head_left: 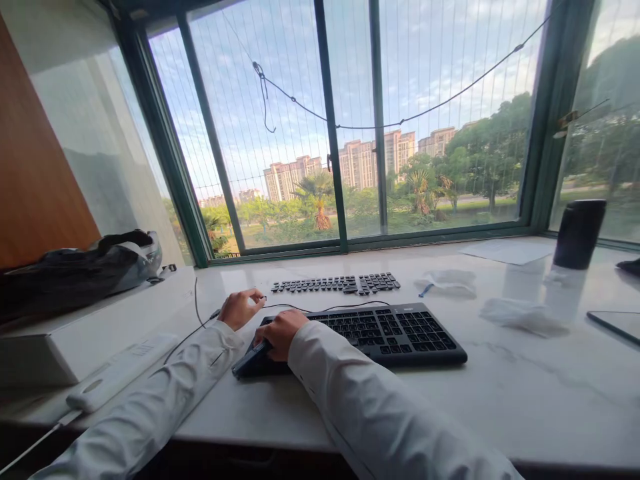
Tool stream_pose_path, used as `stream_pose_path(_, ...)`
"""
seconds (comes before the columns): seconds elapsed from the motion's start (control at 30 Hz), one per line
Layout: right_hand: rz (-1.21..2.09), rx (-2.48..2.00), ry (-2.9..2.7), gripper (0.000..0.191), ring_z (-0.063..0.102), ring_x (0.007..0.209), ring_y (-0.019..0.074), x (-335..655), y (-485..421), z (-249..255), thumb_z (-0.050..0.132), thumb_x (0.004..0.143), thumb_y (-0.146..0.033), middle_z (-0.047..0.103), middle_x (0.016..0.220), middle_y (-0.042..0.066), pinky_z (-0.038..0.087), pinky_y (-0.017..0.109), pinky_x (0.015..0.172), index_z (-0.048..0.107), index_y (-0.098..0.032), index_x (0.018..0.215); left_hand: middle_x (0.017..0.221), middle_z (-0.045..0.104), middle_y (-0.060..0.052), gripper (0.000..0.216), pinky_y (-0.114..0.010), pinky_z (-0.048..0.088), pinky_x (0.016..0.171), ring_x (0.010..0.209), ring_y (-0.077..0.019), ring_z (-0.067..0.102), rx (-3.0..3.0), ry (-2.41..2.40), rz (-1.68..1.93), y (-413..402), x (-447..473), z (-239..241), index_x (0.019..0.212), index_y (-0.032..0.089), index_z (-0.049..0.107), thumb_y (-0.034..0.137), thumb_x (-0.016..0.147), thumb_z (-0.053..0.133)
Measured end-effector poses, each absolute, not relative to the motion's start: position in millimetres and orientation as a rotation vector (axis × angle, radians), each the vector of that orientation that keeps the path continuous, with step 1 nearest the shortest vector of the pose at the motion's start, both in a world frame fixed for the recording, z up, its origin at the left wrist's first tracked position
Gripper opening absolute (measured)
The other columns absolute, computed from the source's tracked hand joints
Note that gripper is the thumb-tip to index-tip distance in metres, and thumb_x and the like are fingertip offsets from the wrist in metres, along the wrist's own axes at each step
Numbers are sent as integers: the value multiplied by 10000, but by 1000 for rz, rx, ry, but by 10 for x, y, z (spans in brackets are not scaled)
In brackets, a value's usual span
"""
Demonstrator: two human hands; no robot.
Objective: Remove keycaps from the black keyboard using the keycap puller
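A black keyboard (390,333) lies on the white marble-patterned surface, its key area showing bare sockets where keycaps are off. Behind it, loose black keycaps (320,285) are laid out in keyboard-like rows. My left hand (240,308) is just beyond the keyboard's left end, thumb and finger pinched at a small dark piece that looks like a keycap. Curled down over the keyboard's left end is my right hand (284,333). Its fingers close at a dark smooth part, and what they hold is hidden. A thin black cable runs behind the keyboard.
A white power strip (125,373) and a white box (55,347) with a black bag (80,273) on it stand left. Clear plastic bags (520,317), paper (507,251), a dark cylinder (580,233) and a flat dark-edged device (617,327) lie right. A window is behind.
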State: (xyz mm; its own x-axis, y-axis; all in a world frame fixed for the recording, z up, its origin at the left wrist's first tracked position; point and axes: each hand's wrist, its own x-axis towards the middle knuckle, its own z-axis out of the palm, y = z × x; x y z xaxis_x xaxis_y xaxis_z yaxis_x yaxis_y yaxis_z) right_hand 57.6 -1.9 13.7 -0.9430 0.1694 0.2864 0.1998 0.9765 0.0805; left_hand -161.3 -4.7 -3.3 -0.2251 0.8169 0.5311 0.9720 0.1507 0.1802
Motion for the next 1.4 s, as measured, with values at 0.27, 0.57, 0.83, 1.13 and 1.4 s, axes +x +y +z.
stream_pose_path(0.27, -175, -186, -2820, 386, 651, 905, 269, 563, -15, 94, 609, 728, -333, 701, 929, 80, 491, 385, 758, 645, -285, 1109, 781, 730, 2, 261, -241, 456, 710, 783, -183, 667, -1930, -2272, -480, 158, -1682, 44, 830, 231, 699, 423, 710, 569)
stream_pose_path(0.57, -215, -159, -2818, 380, 658, 824, 278, 550, 15, 90, 611, 734, -351, 700, 867, 88, 486, 389, 731, 643, -278, 1105, 834, 741, -13, 204, -265, 448, 821, 850, -210, 658, -2038, -2130, -314, 536, -1766, 154, 763, 260, 749, 407, 647, 668)
stream_pose_path(0.83, -227, -142, -2827, 403, 656, 845, 282, 552, 3, 95, 641, 715, -347, 701, 857, 90, 481, 387, 750, 648, -265, 1109, 1016, 722, -33, 249, -277, 430, 868, 982, -216, 625, -2097, -2042, -219, 467, -1736, 48, 900, 285, 755, 399, 785, 566)
stream_pose_path(1.13, -244, -148, -2826, 401, 660, 810, 261, 541, -6, 91, 660, 706, -297, 703, 846, 71, 477, 374, 752, 638, -276, 1105, 943, 738, -30, 265, -317, 457, 817, 909, -258, 652, -1841, -2153, -278, 458, -1617, 81, 870, 311, 767, 472, 721, 620)
stream_pose_path(1.4, -236, -140, -2814, 415, 657, 813, 274, 524, 24, 60, 683, 691, -299, 701, 827, 76, 471, 378, 753, 651, -257, 1103, 951, 738, -5, 199, -286, 477, 810, 934, -229, 651, -1868, -2102, -535, 739, -1524, -8, 885, 313, 766, 395, 742, 655)
